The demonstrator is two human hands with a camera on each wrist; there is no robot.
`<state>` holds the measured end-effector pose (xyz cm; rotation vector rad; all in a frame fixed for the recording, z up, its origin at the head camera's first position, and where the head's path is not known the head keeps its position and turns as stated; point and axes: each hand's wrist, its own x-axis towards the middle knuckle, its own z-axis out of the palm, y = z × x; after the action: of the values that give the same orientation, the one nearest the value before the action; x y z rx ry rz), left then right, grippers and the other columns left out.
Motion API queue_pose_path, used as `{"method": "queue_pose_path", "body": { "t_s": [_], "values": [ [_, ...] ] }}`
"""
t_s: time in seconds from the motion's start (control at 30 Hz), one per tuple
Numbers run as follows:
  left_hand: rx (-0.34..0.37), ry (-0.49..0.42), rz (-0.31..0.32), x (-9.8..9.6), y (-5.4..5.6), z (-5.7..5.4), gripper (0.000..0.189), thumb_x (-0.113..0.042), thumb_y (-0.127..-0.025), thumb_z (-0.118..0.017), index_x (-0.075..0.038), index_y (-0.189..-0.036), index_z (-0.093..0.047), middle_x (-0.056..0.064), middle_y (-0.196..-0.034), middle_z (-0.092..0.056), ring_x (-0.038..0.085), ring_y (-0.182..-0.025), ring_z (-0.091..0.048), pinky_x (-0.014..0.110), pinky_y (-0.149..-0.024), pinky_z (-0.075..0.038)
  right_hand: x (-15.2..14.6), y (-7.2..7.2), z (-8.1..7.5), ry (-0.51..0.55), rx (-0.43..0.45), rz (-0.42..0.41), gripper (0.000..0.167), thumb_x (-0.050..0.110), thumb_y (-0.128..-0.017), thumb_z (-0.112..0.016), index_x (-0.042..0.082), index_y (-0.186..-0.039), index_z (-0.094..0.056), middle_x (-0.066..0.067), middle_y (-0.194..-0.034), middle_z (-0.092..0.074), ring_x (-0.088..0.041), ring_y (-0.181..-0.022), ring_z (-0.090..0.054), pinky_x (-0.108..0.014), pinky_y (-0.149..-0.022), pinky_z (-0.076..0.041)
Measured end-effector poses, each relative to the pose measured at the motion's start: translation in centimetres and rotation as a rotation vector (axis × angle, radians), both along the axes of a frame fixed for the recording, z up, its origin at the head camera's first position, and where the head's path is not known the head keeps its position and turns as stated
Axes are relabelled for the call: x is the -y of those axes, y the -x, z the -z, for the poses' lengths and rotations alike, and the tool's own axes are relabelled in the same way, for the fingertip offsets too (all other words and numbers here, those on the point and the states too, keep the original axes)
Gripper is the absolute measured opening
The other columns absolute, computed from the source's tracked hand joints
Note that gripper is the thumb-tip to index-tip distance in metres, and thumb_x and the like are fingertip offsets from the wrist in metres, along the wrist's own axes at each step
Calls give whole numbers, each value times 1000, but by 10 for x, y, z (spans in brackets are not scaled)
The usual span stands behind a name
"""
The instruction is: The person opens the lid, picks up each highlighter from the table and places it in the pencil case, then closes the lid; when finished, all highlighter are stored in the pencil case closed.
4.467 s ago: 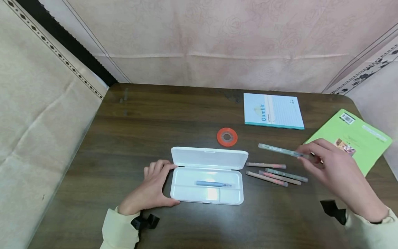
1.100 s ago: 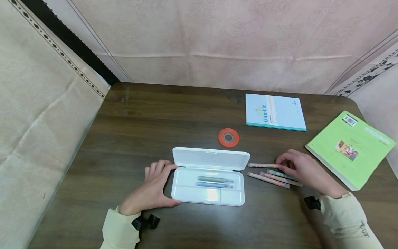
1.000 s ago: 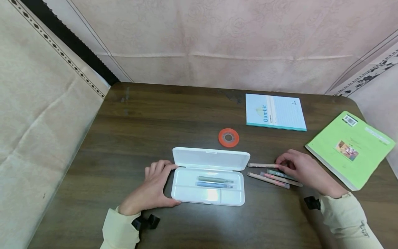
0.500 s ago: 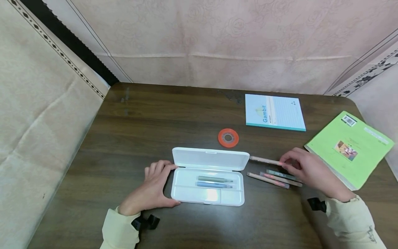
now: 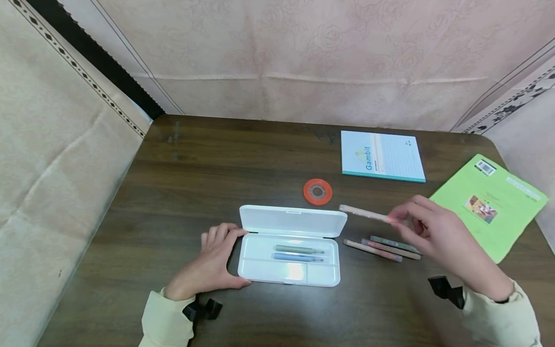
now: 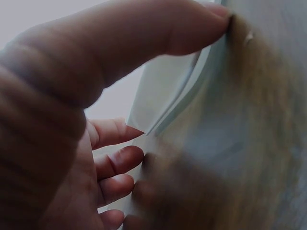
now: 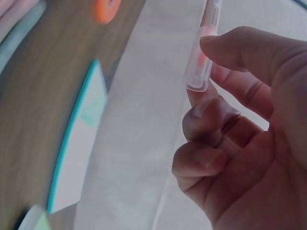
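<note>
My left hand [image 5: 212, 262] spans the left end of a white plastic pencil case [image 5: 327, 272], thumb at the near corner and index finger by the hinge. The case lies with its lid [image 5: 292, 221] raised. Inside it are a grey-green pen [image 5: 297, 249] and a blue pen [image 5: 295, 257], side by side. My right hand [image 5: 438, 233] pinches a pale pink pen [image 5: 364, 212] by its capped end, above the table and right of the lid. In the right wrist view the clear cap [image 7: 199, 72] shows between thumb and fingers.
Several pens lie right of the case, among them a dark green one [image 5: 390, 242] and a pale pink one [image 5: 368, 249]. Behind the case are an orange tape roll [image 5: 310, 195] and a blue notebook [image 5: 390, 156]. A green book [image 5: 511, 202] lies beyond my right hand.
The grey-green pen, earlier in my right hand, now lies in the case. My right hand has since picked the pale pink pen off the table and raised it. My left hand stays put.
</note>
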<state>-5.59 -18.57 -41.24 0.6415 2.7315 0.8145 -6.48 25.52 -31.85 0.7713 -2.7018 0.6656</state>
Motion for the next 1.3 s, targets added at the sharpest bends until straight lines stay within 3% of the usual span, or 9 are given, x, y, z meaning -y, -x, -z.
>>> {"method": "queue_pose_path", "body": {
  "t_s": [0.13,0.3,0.5,0.8,1.0,1.3],
  "values": [
    [-3,-1,-1,0,0,0,94,-51,-61,-89,-16,-137,-46,8,-132,-43,30,-117,-34,44,-87,-20,21,-3,-4,9,-40,-75,27,6,-78,-77,22,-98,-69,17,-89,-54,7,-64,-41,-10,-57,-34],
    [-9,0,1,0,-1,0,94,-51,-61,-89,-15,-137,-46,8,-131,-43,30,-117,-34,44,-88,-20,48,-7,0,-49,-6,-115,19,13,-80,-77,22,-95,-70,16,-90,-57,7,-65,-46,-10,-56,-37],
    [-17,4,3,0,-1,0,94,-50,-60,-89,-15,-137,-47,8,-131,-44,30,-116,-34,44,-88,-21,75,-7,16,-199,46,-125,15,17,-80,-80,21,-92,-72,11,-88,-56,4,-63,-45,-15,-55,-43],
    [-19,6,5,0,-1,1,94,-51,-61,-88,-16,-138,-46,7,-131,-44,29,-116,-34,44,-88,-21,96,-10,39,-329,-12,-122,23,20,-74,-87,17,-93,-76,4,-82,-59,-8,-64,-46,-22,-59,-45],
    [-9,2,5,0,-1,0,94,-50,-61,-88,-16,-138,-46,7,-131,-43,29,-116,-34,44,-88,-21,102,-11,45,-329,-41,-129,23,19,-76,-85,19,-97,-75,5,-84,-58,-9,-65,-46,-23,-60,-45],
    [-4,6,0,-1,-1,-1,94,-49,-61,-89,-15,-138,-46,8,-131,-43,29,-116,-34,45,-88,-21,99,-14,39,-254,17,-129,26,16,-76,-84,20,-101,-74,7,-90,-59,-6,-72,-50,-24,-64,-47]
  ]
}}
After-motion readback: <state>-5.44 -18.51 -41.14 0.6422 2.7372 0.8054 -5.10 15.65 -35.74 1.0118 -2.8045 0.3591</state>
